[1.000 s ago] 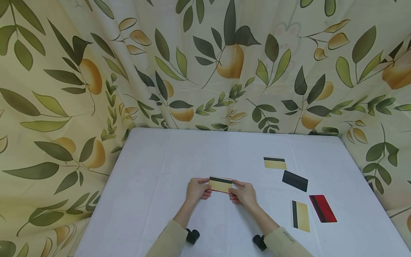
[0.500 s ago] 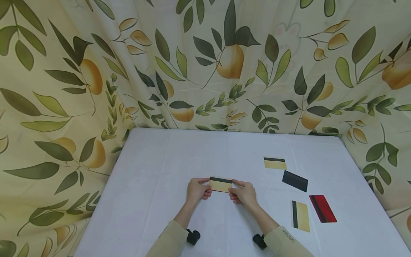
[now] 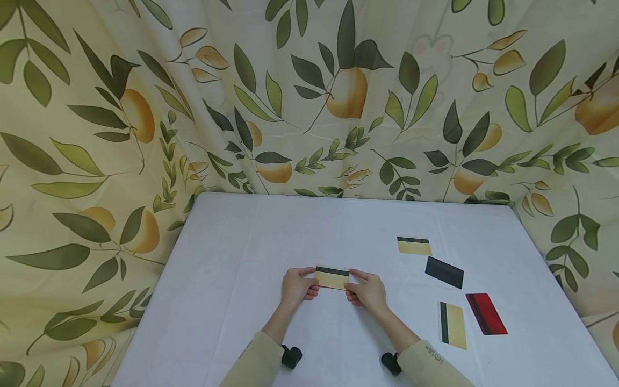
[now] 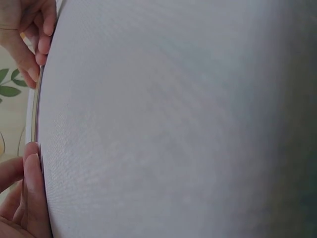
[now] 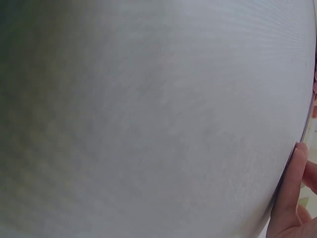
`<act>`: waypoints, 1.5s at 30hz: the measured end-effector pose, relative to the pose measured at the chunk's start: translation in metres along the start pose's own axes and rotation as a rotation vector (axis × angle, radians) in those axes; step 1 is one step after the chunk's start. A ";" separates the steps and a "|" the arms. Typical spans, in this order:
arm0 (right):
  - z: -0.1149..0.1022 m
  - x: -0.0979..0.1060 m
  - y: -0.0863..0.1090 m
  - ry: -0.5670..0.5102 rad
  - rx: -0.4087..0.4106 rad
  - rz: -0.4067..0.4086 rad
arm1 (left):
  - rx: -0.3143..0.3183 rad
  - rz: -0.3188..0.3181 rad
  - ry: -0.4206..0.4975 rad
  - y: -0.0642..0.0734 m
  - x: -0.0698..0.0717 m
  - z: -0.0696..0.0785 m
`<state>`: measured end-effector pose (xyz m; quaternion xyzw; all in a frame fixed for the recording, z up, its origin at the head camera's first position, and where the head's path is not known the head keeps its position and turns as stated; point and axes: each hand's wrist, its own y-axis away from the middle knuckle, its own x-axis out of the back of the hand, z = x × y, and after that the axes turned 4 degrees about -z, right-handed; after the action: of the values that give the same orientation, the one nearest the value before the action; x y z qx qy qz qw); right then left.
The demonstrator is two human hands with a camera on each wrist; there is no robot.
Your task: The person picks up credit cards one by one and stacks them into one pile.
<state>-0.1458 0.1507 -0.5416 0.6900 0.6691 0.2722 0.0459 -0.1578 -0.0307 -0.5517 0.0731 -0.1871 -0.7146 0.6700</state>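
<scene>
Between my two hands lies a gold card (image 3: 332,279) with a dark stripe along its far side. A thin red edge shows below it, from a red card mostly hidden underneath. My left hand (image 3: 295,284) pinches the left end with thumb and fingers, and my right hand (image 3: 368,290) pinches the right end. In the left wrist view the stacked cards (image 4: 35,114) appear edge-on, with the left hand (image 4: 27,193) at the bottom and the right hand (image 4: 29,34) at the top. The right wrist view catches the right hand's fingers (image 5: 291,183) at the border.
On the white-covered table (image 3: 251,231), to the right, lie a gold card (image 3: 414,246), a black card (image 3: 445,272), another gold card (image 3: 453,325) and a red card (image 3: 486,314). A leaf-and-fruit patterned curtain (image 3: 314,140) hangs behind and at both sides.
The red edge around the held gold card has narrowed, so the two cards overlap more evenly. Both hands keep nearly the same place, and the other cards have not moved.
</scene>
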 end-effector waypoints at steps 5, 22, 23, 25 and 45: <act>0.000 0.000 -0.001 0.000 -0.007 -0.004 | -0.006 0.003 0.000 -0.001 0.001 -0.001; -0.005 0.030 0.010 -0.176 -0.104 -0.093 | 0.003 0.064 0.042 0.004 -0.005 -0.001; -0.006 0.034 0.012 -0.179 -0.113 -0.094 | 0.009 0.068 0.052 0.005 -0.006 0.000; -0.007 0.042 0.016 -0.178 -0.124 -0.104 | 0.017 0.071 0.070 0.007 -0.008 0.002; 0.013 0.126 0.048 -0.205 -0.070 -0.216 | 0.035 -0.222 0.182 0.026 -0.069 0.017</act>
<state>-0.1026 0.2696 -0.4924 0.6360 0.7215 0.2170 0.1670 -0.1333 0.0397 -0.5366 0.1693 -0.1287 -0.7715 0.5997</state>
